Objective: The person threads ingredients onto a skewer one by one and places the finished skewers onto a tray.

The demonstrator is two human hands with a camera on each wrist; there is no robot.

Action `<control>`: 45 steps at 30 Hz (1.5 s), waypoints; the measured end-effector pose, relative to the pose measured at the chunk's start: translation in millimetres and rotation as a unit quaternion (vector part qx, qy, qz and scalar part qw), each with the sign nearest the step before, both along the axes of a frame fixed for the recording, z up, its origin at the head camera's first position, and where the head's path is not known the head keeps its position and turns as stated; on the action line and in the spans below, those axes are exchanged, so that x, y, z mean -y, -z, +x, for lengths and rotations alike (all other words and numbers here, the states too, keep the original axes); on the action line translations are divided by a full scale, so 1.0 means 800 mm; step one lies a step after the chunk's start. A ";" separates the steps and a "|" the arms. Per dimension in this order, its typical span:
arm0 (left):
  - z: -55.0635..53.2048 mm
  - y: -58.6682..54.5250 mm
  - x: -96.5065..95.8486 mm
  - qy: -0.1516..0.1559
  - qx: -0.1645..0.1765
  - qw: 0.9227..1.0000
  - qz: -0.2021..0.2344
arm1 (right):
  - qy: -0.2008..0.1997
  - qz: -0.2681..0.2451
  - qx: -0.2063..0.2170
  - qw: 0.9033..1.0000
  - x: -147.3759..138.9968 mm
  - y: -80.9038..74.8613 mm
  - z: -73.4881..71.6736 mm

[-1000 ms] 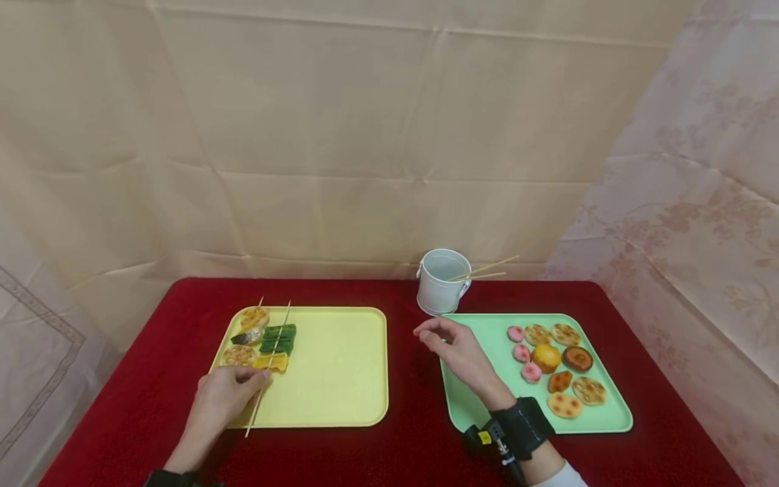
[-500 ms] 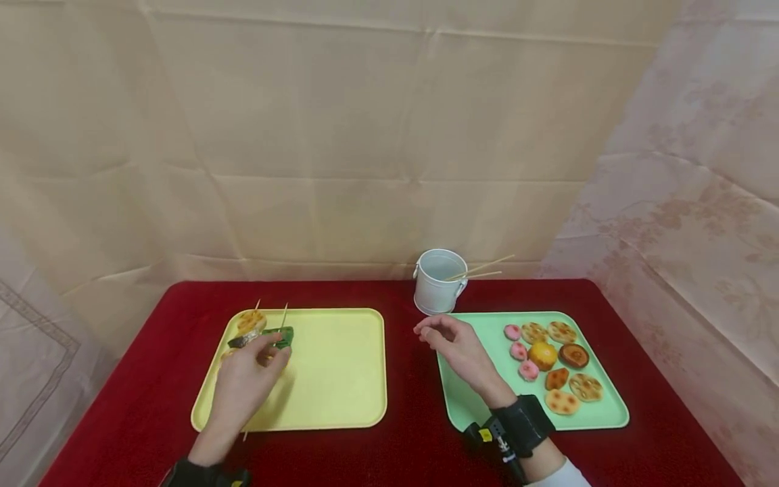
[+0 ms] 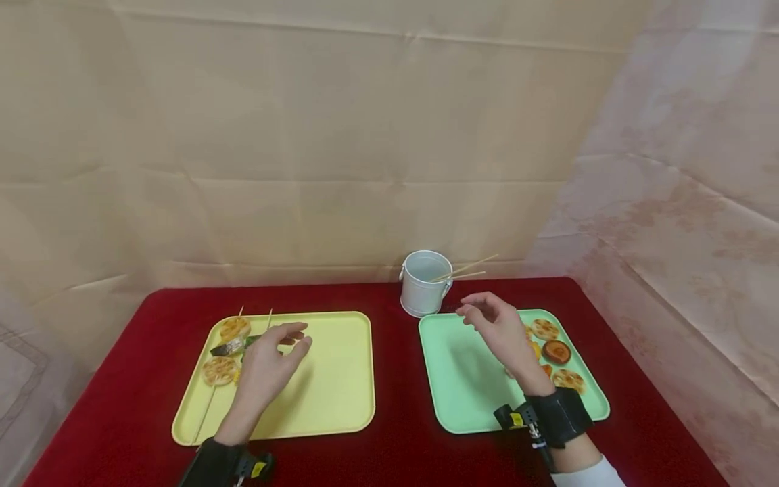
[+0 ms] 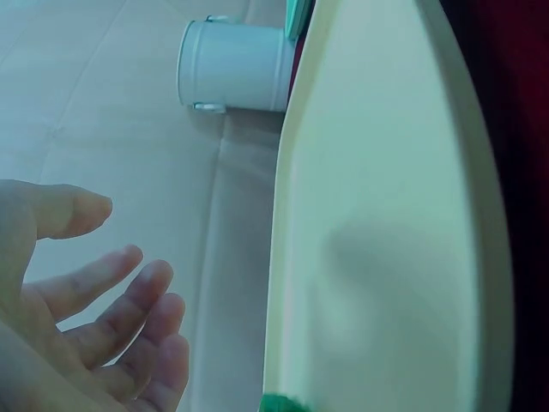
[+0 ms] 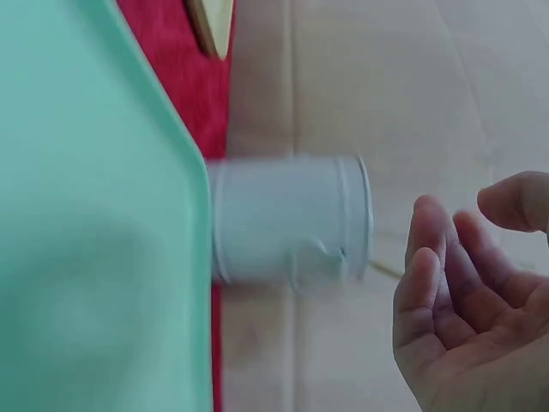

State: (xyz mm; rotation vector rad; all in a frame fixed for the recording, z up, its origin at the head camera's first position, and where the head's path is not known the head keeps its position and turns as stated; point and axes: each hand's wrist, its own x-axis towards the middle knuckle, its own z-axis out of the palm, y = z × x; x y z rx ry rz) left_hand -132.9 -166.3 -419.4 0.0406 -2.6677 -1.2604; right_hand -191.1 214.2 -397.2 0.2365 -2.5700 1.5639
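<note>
While a thin pale wooden skewer (image 3: 207,411) is lying along the left end of a pale-yellow rectangular tray (image 3: 341,385), it is bearing two round golden-brown slices (image 3: 218,370) with a silver-and-black piece (image 3: 228,348) between them. Just to its right on the yellow tray, a second wooden skewer (image 3: 270,316) is showing its tip; the left hand (image 3: 268,365) is mostly hiding its green piece (image 3: 251,340). That hand is hovering over the yellow tray's left half, its thumb and fingertips standing apart. To the yellow tray's right, the right hand (image 3: 502,338) is hovering over a mint-green rectangular tray (image 3: 447,399), its thumb likewise standing apart from its loosely bent fingers. Farther right from the yellow tray, a round brown piece (image 3: 556,352) and other food pieces (image 3: 569,380) are lying on the mint-green one. Beyond the yellow tray's right end, a white metal bucket (image 3: 420,296) is standing on the red-covered tabletop (image 3: 395,436), thin wooden sticks (image 3: 477,264) leaning out.
</note>
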 end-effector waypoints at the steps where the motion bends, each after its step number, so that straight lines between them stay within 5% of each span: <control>1: -0.001 0.000 -0.003 0.004 -0.001 1.000 0.003 | 0.010 0.009 -0.007 1.000 -0.005 -0.002 -0.001; 8: -0.010 0.000 -0.024 0.013 -0.004 1.000 0.025 | 0.073 0.073 -0.041 0.994 -0.018 -0.025 -0.010; 15: -0.012 0.005 -0.036 0.024 -0.004 0.998 0.056 | 0.064 0.101 -0.096 0.988 -0.007 -0.034 -0.027; 27: -0.009 0.020 -0.042 0.011 0.006 0.997 0.072 | 0.076 0.119 -0.127 0.982 0.014 -0.035 -0.043; 34: -0.008 0.023 -0.047 0.004 0.003 0.997 0.080 | 0.112 0.117 -0.163 0.973 0.004 -0.042 -0.028; 45: -0.007 0.019 -0.056 -0.015 -0.007 0.995 0.096 | 0.171 0.031 -0.193 0.966 -0.021 -0.058 0.019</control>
